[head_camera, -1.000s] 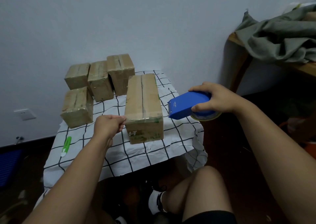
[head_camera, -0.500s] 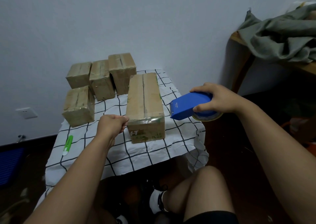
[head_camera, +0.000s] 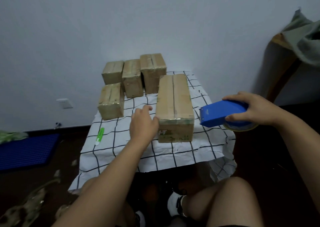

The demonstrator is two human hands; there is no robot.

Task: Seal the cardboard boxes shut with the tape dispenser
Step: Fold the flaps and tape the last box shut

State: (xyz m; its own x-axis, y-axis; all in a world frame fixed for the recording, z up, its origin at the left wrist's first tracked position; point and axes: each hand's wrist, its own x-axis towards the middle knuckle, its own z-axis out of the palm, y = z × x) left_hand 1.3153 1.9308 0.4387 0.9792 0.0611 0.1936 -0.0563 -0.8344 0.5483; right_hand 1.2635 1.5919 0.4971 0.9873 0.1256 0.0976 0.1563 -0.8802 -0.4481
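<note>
A long cardboard box (head_camera: 174, 103) lies lengthwise on the checked cloth (head_camera: 155, 150), clear tape over its top seam and near edge. My left hand (head_camera: 142, 122) sits at the box's near left corner, thumb against its side, fingers loosely spread and holding nothing. My right hand (head_camera: 254, 108) grips the blue tape dispenser (head_camera: 220, 113) in the air just right of the box, its mouth facing the box. Several smaller taped boxes (head_camera: 133, 77) stand behind and to the left.
A green and white cutter (head_camera: 100, 136) lies on the cloth's left side. The wall stands close behind the small table. A blue mat (head_camera: 27, 150) lies on the floor at left. A wooden chair with green cloth (head_camera: 301, 41) is at right. My knees are below the table's near edge.
My left hand has uncurled and slid forward along the box's left side. The view has shifted left. The dispenser stays held to the right of the box.
</note>
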